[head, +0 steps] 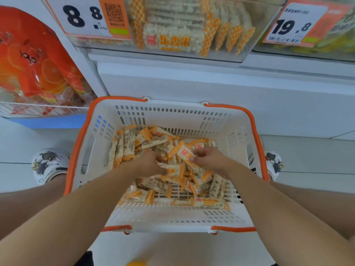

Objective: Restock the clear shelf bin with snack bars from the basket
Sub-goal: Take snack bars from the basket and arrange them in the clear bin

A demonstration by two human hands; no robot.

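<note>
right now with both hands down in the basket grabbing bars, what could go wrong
1. The left hand and right hand are gathering loose snack bars from a jumbled pile; a handful may shed some on the lift to the clear shelf bin.
2. The basket has slotted walls and floor, so wrapper ends might snag.
3. The bin already looks fairly full near its front, so added bars could slide out.

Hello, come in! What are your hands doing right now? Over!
Left hand digging in snack bars. Right hand pinching one bar. All inside basket. Clear bin above, nothing blocking.
</note>
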